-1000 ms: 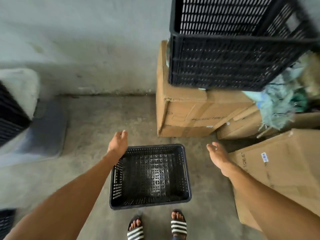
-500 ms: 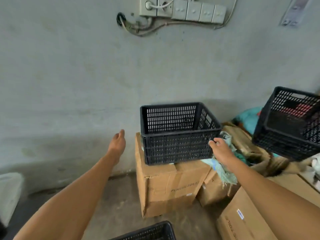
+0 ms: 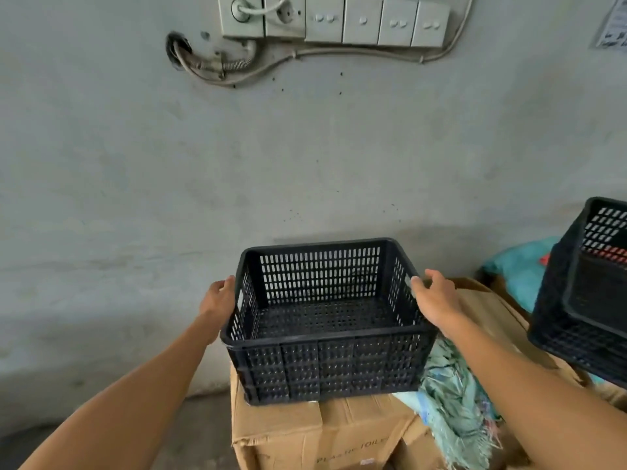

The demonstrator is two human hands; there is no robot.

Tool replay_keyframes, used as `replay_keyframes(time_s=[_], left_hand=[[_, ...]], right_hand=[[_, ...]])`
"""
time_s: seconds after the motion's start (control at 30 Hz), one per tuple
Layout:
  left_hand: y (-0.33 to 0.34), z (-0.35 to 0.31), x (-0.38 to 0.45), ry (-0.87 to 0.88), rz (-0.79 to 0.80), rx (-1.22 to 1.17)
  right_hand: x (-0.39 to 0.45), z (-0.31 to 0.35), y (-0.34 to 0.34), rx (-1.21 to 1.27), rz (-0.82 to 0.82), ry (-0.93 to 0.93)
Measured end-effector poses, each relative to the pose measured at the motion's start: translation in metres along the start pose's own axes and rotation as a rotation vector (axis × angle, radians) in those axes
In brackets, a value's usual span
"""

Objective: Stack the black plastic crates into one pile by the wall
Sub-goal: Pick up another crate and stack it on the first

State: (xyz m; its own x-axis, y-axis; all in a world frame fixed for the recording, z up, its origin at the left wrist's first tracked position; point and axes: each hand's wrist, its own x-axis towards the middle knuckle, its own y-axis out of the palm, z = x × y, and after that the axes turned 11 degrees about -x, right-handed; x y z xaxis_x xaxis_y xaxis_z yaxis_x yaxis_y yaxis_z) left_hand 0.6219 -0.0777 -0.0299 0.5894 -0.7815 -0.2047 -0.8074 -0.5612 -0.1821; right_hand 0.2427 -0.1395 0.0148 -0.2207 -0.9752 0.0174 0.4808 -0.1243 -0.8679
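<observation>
An empty black plastic crate [image 3: 325, 364] with slotted walls rests on a brown cardboard box [image 3: 298, 432] close to the grey wall. My left hand [image 3: 219, 300] is pressed against the crate's left rim, fingers curled at its upper edge. My right hand [image 3: 436, 298] grips the right rim, fingers over the edge. A second black crate [image 3: 583, 307] sits tilted at the right edge of the view, with something red inside it.
A pale green fringed cloth [image 3: 454, 405] hangs beside the box under my right forearm. More cardboard [image 3: 488, 310] and a teal bag [image 3: 522, 269] lie behind it. Wall sockets and switches [image 3: 339, 18] with loose cables are mounted above.
The view rose from the floor crate at my feet to the crate on the box. Both hands moved up and closed on that crate's two side rims.
</observation>
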Motion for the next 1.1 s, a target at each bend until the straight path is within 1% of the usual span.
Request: replay_keyframes(time_s=[0.13,0.23,0.3,0.37,0.43,0.47,0.57,0.7,0.8,0.97,1.1], left_hand=[[0.035,0.008,0.044,-0.034,-0.085,0.1],[0.05,0.014,0.069,-0.065,-0.11,0.161],[0.054,0.019,0.087,-0.094,-0.134,0.165],[0.053,0.026,0.107,-0.13,-0.151,0.18],[0.053,0.032,0.12,-0.151,-0.171,0.178],[0.055,0.034,0.123,-0.158,-0.178,0.162],[0.062,0.038,0.127,-0.169,-0.164,0.133],[0.066,0.042,0.131,-0.146,-0.175,0.189],[0.062,0.039,0.129,-0.203,-0.159,0.205],[0.043,0.025,0.104,-0.273,-0.039,0.109],[0.017,0.008,0.076,-0.251,0.015,-0.003]], right_hand=[[0.078,0.0,0.018,-0.054,0.065,-0.052],[0.121,-0.005,0.036,-0.048,0.174,-0.056],[0.143,-0.008,0.048,0.035,0.277,-0.015],[0.161,-0.008,0.059,0.201,0.332,0.081],[0.172,-0.008,0.067,0.342,0.322,0.213],[0.176,-0.009,0.071,0.364,0.308,0.267],[0.186,-0.016,0.084,0.307,0.321,0.326],[0.192,-0.021,0.089,0.257,0.375,0.289],[0.187,-0.024,0.085,0.281,0.372,0.268],[0.159,-0.026,0.063,0.374,0.324,0.23],[0.132,-0.014,0.037,0.447,0.27,0.183]])
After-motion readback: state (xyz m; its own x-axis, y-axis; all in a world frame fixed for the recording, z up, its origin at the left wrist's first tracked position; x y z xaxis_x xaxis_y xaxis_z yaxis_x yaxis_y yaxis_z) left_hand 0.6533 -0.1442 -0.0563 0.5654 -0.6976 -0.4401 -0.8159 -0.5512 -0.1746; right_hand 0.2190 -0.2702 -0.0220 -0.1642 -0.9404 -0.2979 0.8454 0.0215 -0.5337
